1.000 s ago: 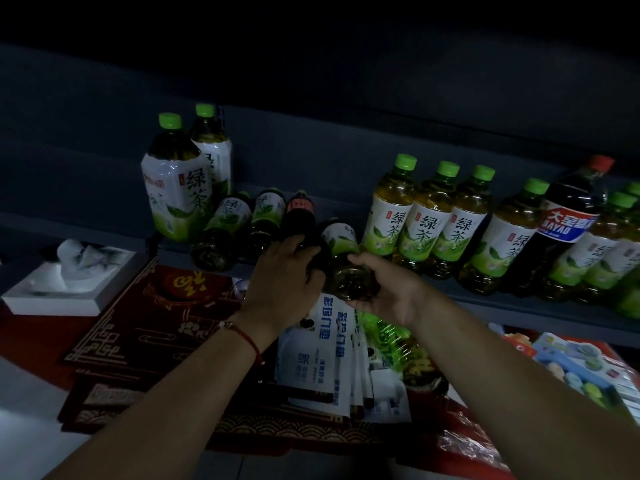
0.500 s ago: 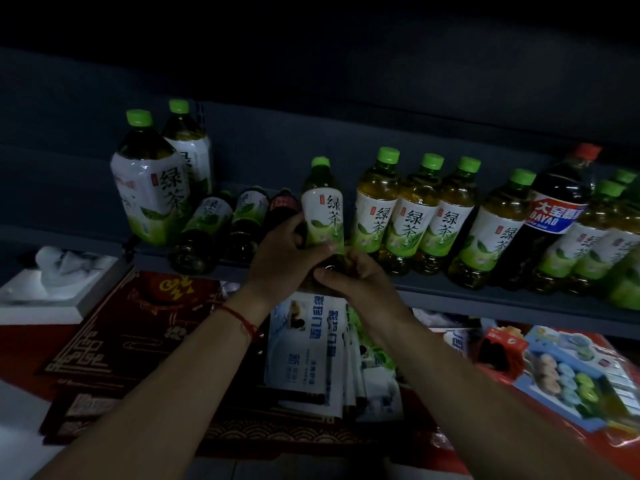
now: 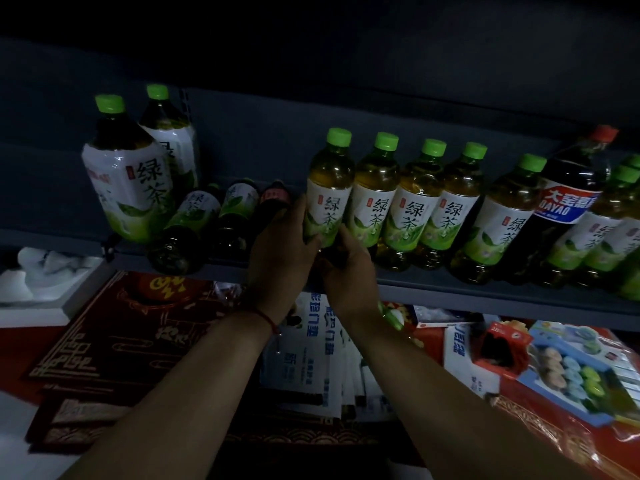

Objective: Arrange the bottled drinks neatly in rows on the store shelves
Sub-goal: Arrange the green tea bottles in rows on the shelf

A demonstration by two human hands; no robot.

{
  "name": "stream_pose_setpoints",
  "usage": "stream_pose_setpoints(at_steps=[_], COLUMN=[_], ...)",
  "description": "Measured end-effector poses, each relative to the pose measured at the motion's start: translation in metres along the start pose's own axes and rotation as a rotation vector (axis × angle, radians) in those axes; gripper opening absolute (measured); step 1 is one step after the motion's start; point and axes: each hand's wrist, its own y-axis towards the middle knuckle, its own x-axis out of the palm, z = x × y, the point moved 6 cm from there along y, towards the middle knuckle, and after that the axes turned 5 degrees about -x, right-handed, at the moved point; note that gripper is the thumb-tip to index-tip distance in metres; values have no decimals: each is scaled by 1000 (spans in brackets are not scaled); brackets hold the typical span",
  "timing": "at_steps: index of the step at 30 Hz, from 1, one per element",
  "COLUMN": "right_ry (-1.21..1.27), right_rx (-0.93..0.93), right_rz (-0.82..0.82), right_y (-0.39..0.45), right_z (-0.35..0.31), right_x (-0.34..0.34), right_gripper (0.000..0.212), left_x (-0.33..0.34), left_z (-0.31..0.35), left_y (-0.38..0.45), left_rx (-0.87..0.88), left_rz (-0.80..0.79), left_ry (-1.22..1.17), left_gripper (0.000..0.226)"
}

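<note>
A small green tea bottle [image 3: 329, 188] with a green cap stands upright at the left end of a row of upright green tea bottles [image 3: 412, 206] on the grey shelf [image 3: 485, 292]. My left hand [image 3: 282, 251] grips its lower left side. My right hand [image 3: 348, 268] holds its base from the front right. To the left, two small green tea bottles [image 3: 188, 230] and a dark red-labelled bottle [image 3: 273, 206] lie on their sides. Two large green tea bottles [image 3: 126, 174] stand at the far left.
A dark cola bottle [image 3: 568, 202] with a red cap stands among more green tea bottles at the right. Below the shelf lie red and gold mats [image 3: 117, 334], white and blue packets [image 3: 311, 358], a white box [image 3: 45, 292] and a toy pack [image 3: 571, 368].
The bottle that lay on its side has been stood upright by both hands and moved right against the row of standing bottles. The view has moved closer.
</note>
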Motion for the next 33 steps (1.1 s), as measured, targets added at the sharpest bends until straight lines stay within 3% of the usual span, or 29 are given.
stream_pose_setpoints(at_steps=[4, 10, 15, 20, 25, 29, 33], right_ry=[103, 101, -159, -400, -587, -643, -632], right_rx=[-39, -55, -72, -93, -9, 33, -8], right_rz=[-23, -167, -260, -394, -602, -603, -372], right_y=[-2, -6, -14, -18, -12, -6, -8], right_z=[-9, -9, -19, -43, -57, -49, -55], right_x=[-2, -2, -7, 7, 54, 76, 74], right_gripper=[56, 67, 51, 60, 78, 78, 53], left_x=[2, -1, -38, -73, -84, -82, -77], left_z=[0, 4, 3, -38, -79, -80, -78], left_y=[6, -6, -24, -40, -50, -48, -48], left_rx=[21, 85, 161, 228, 136, 157, 160], left_rz=[19, -88, -104, -106, -196, -185, -178], left_ry=[131, 169, 246, 445, 632, 644, 613], left_gripper=[61, 63, 51, 59, 62, 65, 62])
